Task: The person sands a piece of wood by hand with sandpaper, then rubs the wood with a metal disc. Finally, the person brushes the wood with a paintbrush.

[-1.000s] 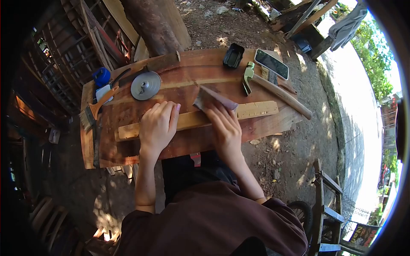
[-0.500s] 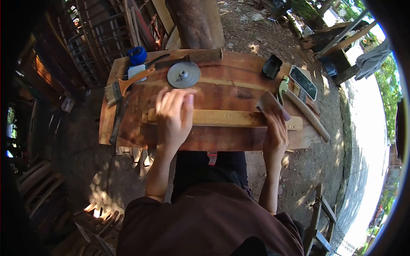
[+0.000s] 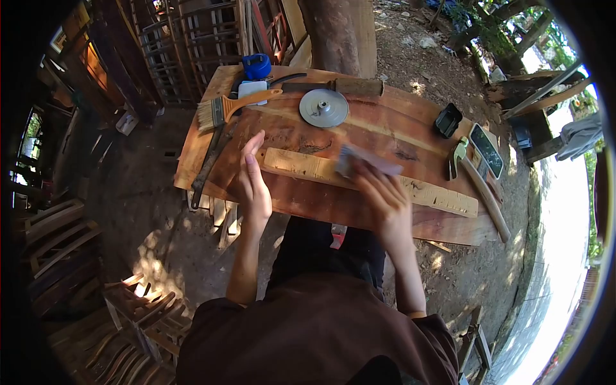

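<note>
A pale yellow wooden strip lies across a reddish-brown wooden tabletop. My right hand grips a piece of sandpaper, smeared by motion, over the middle of the strip. Its palm is down, with the fingers pressed on the sheet. At the strip's left end, my left hand is held on edge, fingers stretched upward and holding nothing. The strip's top face shows rough marks and small dark spots.
Behind the strip sit a grey metal disc, a paintbrush, a blue tape measure and a wooden-handled tool. To the right are a hammer, a phone and a black case.
My right hand has swept the sandpaper leftward from the strip's right end to its middle. My left hand has come off the strip's left part to beside its end. The view has shifted.
</note>
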Motion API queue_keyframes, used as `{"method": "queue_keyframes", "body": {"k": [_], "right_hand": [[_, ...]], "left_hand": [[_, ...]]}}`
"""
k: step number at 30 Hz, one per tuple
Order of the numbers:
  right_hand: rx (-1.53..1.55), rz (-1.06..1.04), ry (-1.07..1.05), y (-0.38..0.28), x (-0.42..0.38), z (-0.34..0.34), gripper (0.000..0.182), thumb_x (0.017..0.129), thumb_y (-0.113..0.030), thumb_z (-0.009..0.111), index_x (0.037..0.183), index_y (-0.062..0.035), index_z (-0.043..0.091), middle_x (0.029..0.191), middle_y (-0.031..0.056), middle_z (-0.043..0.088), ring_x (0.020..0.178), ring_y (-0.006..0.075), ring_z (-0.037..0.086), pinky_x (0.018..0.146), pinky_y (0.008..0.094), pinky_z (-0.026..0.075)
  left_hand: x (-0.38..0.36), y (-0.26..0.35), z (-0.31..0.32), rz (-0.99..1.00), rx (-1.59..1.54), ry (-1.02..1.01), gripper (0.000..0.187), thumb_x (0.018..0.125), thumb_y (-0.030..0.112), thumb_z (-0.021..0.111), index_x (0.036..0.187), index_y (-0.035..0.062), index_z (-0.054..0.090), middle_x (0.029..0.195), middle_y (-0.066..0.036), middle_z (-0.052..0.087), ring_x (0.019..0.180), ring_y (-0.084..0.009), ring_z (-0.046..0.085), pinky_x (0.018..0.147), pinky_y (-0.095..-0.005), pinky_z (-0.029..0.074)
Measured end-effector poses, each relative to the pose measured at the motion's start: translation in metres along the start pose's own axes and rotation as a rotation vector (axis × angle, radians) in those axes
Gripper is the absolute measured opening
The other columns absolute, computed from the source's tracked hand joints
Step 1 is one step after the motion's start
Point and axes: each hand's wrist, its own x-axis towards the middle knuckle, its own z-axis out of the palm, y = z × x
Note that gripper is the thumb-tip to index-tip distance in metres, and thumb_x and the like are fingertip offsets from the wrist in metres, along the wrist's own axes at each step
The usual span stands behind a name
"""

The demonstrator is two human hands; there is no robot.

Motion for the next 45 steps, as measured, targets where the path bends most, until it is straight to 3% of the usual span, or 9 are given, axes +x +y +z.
{"method": "queue_keyframes", "body": {"k": [3,6,11,15,25,32,36,40,45], "right_hand": [[-0.103,0.164,0.035,0.034,-0.047,-0.041,0.029,0.081,0.006,0.062,0.108,0.0003,0.072,0.119,0.0146,0.073,0.119,0.033,0.067,0.098,0.0475,0.052],[-0.15,0.152,0.02,0.023,-0.042,-0.046,0.031,0.081,0.007,0.061,0.109,0.0005,0.072,0.122,0.0136,0.072,0.121,0.0332,0.065,0.099,0.0474,0.052],[0.106,-0.153,-0.026,-0.025,0.024,0.036,0.035,0.077,-0.007,0.065,0.111,-0.0004,0.066,0.132,0.0151,0.066,0.121,0.0312,0.064,0.099,0.0442,0.051],[0.155,-0.227,0.007,-0.061,0.069,0.089,0.032,0.078,-0.013,0.064,0.109,-0.0062,0.062,0.111,0.0072,0.066,0.106,0.0235,0.065,0.095,0.0375,0.051],[0.01,0.053,-0.048,0.019,-0.026,-0.032,0.033,0.078,-0.003,0.064,0.11,-0.001,0.07,0.126,0.0127,0.071,0.118,0.0311,0.067,0.093,0.0434,0.054],[0.131,-0.156,-0.139,-0.029,0.022,0.04,0.045,0.081,-0.011,0.063,0.126,-0.0046,0.063,0.142,0.0107,0.06,0.128,0.0258,0.059,0.108,0.0419,0.046],[0.265,-0.19,-0.061,-0.062,0.059,0.085,0.03,0.08,-0.014,0.063,0.11,-0.0079,0.063,0.107,0.0036,0.068,0.105,0.0207,0.064,0.101,0.0387,0.049],[0.155,-0.133,-0.058,-0.027,0.028,0.043,0.035,0.083,-0.013,0.061,0.117,-0.0066,0.066,0.131,0.0086,0.067,0.122,0.0259,0.063,0.103,0.0408,0.049],[-0.114,0.142,-0.002,0.042,-0.054,-0.051,0.031,0.08,-0.005,0.063,0.11,-0.0037,0.07,0.128,0.0089,0.07,0.121,0.0275,0.066,0.099,0.0425,0.052]], "left_hand": [[0.0,0.002,-0.005,-0.071,-0.029,-0.003,0.065,0.111,0.048,0.015,0.145,0.0017,0.046,0.147,-0.017,0.054,0.142,-0.03,0.045,0.119,-0.0441,0.029],[0.004,-0.013,-0.009,-0.194,-0.279,-0.046,0.081,0.104,0.066,0.005,0.15,0.0096,0.04,0.153,-0.012,0.05,0.148,-0.0273,0.036,0.121,-0.0569,0.014],[0.004,-0.009,-0.012,-0.193,-0.35,-0.055,0.079,0.105,0.063,0.006,0.149,0.0067,0.04,0.153,-0.014,0.05,0.148,-0.0272,0.037,0.121,-0.048,0.02],[0.003,-0.013,-0.014,-0.281,-0.56,-0.049,0.076,0.107,0.06,0.009,0.149,0.0039,0.037,0.154,-0.015,0.048,0.147,-0.0269,0.038,0.12,-0.0389,0.025],[0.004,-0.006,-0.012,-0.203,-0.32,-0.066,0.078,0.106,0.062,0.01,0.148,0.003,0.039,0.153,-0.016,0.049,0.147,-0.0266,0.037,0.121,-0.0455,0.022],[0.004,-0.006,-0.009,-0.152,-0.324,-0.072,0.077,0.106,0.063,0.01,0.146,0.004,0.04,0.154,-0.017,0.047,0.146,-0.0274,0.038,0.121,-0.0463,0.023],[0.003,-0.014,-0.008,-0.186,-0.434,0.004,0.072,0.108,0.059,0.017,0.144,0.0029,0.042,0.153,-0.019,0.047,0.141,-0.0279,0.043,0.119,-0.0415,0.03],[0.004,-0.01,-0.009,-0.167,-0.382,-0.035,0.076,0.107,0.062,0.015,0.147,0.0014,0.038,0.152,-0.019,0.049,0.143,-0.0293,0.042,0.12,-0.0441,0.029],[0.004,-0.012,-0.007,-0.133,-0.277,-0.032,0.077,0.107,0.062,0.013,0.146,0.0017,0.041,0.151,-0.017,0.051,0.143,-0.0295,0.042,0.12,-0.047,0.028]]}}
